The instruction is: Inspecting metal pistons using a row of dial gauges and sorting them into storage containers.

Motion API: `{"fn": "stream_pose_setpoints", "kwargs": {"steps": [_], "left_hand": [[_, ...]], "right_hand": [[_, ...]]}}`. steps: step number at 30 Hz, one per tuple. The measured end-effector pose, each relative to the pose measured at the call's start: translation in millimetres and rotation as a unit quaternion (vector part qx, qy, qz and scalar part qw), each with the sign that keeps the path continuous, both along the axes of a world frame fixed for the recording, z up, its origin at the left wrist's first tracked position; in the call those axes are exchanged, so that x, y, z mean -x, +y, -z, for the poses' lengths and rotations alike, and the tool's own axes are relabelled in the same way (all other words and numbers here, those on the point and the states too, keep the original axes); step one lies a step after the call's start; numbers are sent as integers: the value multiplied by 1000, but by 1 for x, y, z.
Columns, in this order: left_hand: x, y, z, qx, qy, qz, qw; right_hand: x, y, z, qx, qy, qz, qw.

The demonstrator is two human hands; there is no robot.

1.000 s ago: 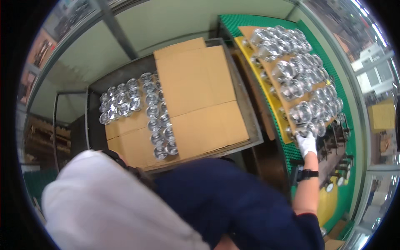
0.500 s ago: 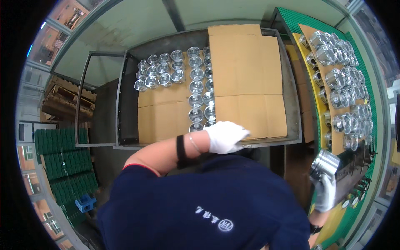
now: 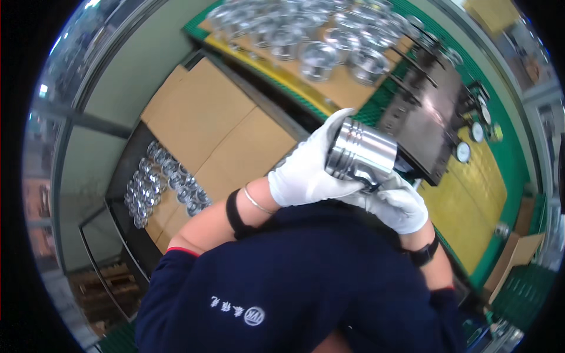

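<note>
Piston (image 3: 368, 150): we've got left hand (image 3: 315, 167) fingers wrapped round it at nine o'clock; right hand (image 3: 400, 203) at five, can't tell its grip; dark fixture (image 3: 426, 112) at two.

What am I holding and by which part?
A cylindrical silver metal piston: white-gloved left hand gripping its grooved end; white-gloved right hand at its lower side, grip unclear.

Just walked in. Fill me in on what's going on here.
A person in white gloves is holding up a shiny metal piston, the left hand gripping it and the right hand at its lower side. It is in front of a dark metal block with round dials near it. Many similar pistons are crowded on the bench, and more stand at the left, beside a cardboard sheet.
</note>
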State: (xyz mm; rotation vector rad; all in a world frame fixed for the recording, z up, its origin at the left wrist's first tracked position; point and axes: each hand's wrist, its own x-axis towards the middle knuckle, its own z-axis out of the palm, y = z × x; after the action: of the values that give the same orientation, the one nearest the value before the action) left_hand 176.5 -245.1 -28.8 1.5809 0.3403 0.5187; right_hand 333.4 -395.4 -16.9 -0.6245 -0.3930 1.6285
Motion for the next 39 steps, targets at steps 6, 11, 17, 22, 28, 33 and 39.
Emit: {"fn": "stream_pose_setpoints", "kwargs": {"steps": [6,11,17,22,28,33,39], "left_hand": [[-122,-24,-9,-204,80,32,975],[-188,-29,-28,-438,88,68,892],[-243,-17,-21,-541,79,145,825],[-263,-4,-22,-575,74,174,796],[-214,-27,-167,-177,54,281,942],[-169,8,-152,123,6,264,957],[-211,7,-146,43,-68,268,960]], "right_hand": [[-123,-78,13,121,-241,61,961],[-177,-122,-4,147,-289,138,936],[-182,-120,10,163,-330,181,912],[-173,-104,24,178,-342,179,905],[-167,-95,15,245,-270,210,907],[-163,-86,2,214,-279,241,905],[-166,-82,6,209,-329,223,894]]}}
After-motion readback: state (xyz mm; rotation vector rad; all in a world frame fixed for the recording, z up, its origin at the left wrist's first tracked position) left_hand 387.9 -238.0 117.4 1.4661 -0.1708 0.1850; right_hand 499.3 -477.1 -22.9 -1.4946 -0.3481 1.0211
